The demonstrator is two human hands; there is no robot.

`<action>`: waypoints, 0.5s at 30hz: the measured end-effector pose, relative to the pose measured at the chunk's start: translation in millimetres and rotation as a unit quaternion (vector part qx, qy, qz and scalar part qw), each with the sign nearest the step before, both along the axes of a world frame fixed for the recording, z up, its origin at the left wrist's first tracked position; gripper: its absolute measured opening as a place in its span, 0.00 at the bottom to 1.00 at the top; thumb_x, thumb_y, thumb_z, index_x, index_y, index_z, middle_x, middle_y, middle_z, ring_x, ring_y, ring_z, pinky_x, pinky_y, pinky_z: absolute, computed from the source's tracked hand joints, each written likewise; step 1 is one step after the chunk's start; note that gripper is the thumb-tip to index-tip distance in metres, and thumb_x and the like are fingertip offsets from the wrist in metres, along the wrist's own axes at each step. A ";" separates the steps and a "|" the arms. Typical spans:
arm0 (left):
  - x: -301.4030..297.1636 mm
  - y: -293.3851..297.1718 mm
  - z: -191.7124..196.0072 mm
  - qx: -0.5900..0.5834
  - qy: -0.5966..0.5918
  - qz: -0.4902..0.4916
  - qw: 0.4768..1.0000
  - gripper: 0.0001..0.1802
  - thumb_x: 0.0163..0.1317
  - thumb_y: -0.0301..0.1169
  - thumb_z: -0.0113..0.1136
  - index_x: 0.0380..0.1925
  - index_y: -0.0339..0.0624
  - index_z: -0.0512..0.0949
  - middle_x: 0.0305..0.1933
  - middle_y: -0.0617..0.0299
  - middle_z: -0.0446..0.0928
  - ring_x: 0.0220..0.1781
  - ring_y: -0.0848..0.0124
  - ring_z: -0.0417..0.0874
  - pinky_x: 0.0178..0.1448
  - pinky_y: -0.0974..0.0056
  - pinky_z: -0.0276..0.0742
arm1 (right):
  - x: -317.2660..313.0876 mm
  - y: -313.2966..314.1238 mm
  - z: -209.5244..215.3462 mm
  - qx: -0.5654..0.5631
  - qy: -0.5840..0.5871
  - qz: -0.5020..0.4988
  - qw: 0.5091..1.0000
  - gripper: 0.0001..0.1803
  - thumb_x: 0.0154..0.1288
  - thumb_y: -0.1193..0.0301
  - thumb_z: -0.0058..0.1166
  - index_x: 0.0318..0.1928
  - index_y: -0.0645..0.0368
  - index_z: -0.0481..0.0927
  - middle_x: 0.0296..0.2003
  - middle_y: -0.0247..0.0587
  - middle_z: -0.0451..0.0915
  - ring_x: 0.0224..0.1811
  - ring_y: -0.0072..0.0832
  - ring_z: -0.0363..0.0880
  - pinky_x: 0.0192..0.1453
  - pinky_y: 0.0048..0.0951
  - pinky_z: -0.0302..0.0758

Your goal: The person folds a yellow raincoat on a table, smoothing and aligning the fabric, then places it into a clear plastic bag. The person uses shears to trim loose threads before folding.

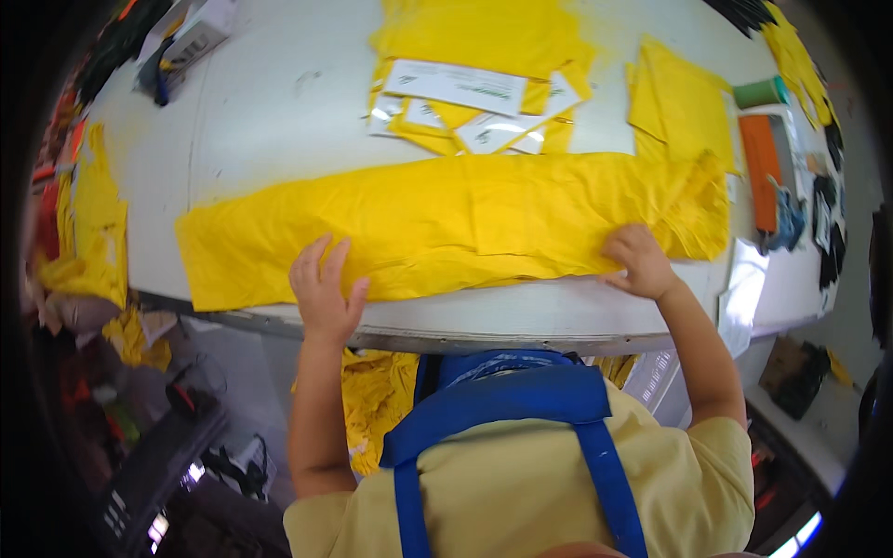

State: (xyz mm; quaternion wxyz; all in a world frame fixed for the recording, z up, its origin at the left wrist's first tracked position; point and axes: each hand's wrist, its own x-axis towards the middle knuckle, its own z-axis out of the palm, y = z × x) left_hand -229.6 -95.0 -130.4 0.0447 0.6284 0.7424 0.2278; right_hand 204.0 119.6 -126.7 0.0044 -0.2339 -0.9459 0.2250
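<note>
Yellow fabric (446, 228), one long strip, lies flat along the near edge of the white surface (279, 112), running from the person's left to right with a smaller panel layered on its middle. The left hand (324, 293) rests palm-down on the strip's near left part, fingers (321, 260) spread apart and pressing, gripping nothing. The right hand (637, 260) sits at the strip's near right edge, fingers curled down against the cloth; whether they pinch the hem or merely press it I cannot tell.

Smoothing this well seems to call for flat palms, an even outward stroke from the middle toward each end, and the near hem kept parallel to the surface's edge (the bunched right end looks the likeliest spot for creases).

Counted: one long strip under the hands; one folded yellow stack (684, 107) behind the right end; one further yellow pile (484, 42) at the back, carrying about four white paper tags (456, 86); one green roll (761, 91); one orange flat tool or block (763, 167) at far right. More yellow scraps (98, 219) hang off the left side.
</note>
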 end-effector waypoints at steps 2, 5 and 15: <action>23.3 21.0 -13.4 -0.045 0.068 -0.016 0.997 0.30 0.57 0.49 0.57 0.60 0.54 0.69 0.68 0.51 0.58 0.69 0.45 0.55 0.69 0.41 0.47 | 32.7 42.4 -16.1 0.095 0.111 -0.092 0.985 0.15 0.53 0.76 0.54 0.44 0.55 0.76 0.47 0.45 0.75 0.53 0.44 0.70 0.58 0.42 0.66; 36.6 24.9 -41.3 -0.084 0.098 -0.017 0.991 0.32 0.57 0.52 0.56 0.62 0.60 0.67 0.73 0.53 0.50 0.74 0.43 0.44 0.71 0.35 0.37 | 62.9 118.4 -9.8 0.258 0.040 -0.234 0.936 0.24 0.49 0.83 0.49 0.49 0.55 0.74 0.48 0.43 0.76 0.54 0.47 0.71 0.59 0.42 0.67; 43.5 24.5 -86.3 -0.079 0.115 0.010 0.990 0.36 0.52 0.53 0.60 0.63 0.61 0.66 0.74 0.54 0.49 0.74 0.44 0.43 0.70 0.35 0.39 | 120.6 183.4 -40.5 0.151 -0.110 -0.321 0.928 0.16 0.53 0.65 0.58 0.41 0.54 0.71 0.37 0.42 0.76 0.44 0.45 0.75 0.46 0.39 0.72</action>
